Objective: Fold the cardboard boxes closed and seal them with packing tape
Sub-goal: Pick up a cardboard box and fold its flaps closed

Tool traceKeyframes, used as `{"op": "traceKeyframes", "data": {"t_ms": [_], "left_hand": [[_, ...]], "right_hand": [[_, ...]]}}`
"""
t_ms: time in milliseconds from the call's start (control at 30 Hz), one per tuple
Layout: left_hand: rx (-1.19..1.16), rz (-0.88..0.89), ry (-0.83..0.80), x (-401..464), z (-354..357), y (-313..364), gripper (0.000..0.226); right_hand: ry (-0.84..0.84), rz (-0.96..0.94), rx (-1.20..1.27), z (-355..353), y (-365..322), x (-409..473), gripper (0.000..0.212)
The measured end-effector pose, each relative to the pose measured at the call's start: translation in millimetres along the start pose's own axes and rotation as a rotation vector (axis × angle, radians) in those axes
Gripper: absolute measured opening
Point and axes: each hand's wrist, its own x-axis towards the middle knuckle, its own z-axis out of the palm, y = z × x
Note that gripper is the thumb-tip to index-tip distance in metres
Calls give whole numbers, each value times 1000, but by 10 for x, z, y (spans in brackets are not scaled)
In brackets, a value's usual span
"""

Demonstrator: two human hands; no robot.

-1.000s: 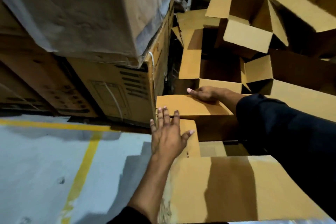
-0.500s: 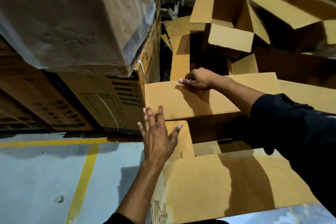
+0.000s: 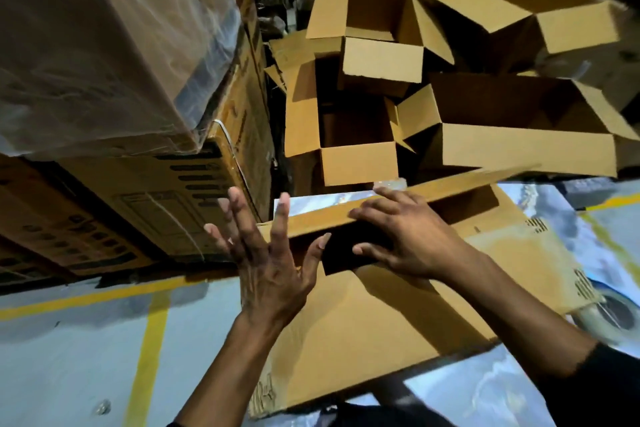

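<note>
Box point(image 3: 363, 329) print too blurred to read, left hand point(image 3: 266, 253) spread beside it, right hand point(image 3: 405, 239) gripping far flap point(image 3: 450, 189).

We can't see into the cardboard box point(image 3: 381, 315): the gap under its far flap point(image 3: 450, 192) is black. The right hand point(image 3: 408, 236) hides part of that flap's edge. The tape roll point(image 3: 613, 317) is cut off at the right edge, blurred.
</note>
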Motion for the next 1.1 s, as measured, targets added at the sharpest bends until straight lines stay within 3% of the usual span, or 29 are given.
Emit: {"op": "traceKeyframes", "data": {"t_ms": [133,333,400,567,900,1033,1100], "left_hand": [[58,46,-224,-23,-73,345,73],[18,18,-814,-232,126,726,93],[28,36,-910,-314,212,758,98],[62,59,-974,-328,335,731,106],[24,141,-949,17,562,498,100],[42,196,-1004,33,661,1021,102],[22,252,-1029,13,764,1422,101]], "right_hand": [[-53,57,4,290,195,-358,77],[-76,194,-35,365,681,-724,99],[-104,296,-44,380,921,-822,103],[-146,354,-18,472,1191,-1025,95],[-151,486,-45,601,910,-1084,99],[-125,475,-17,625,916,-1100,91],[-40,439,152,586,998,-1138,87]]}}
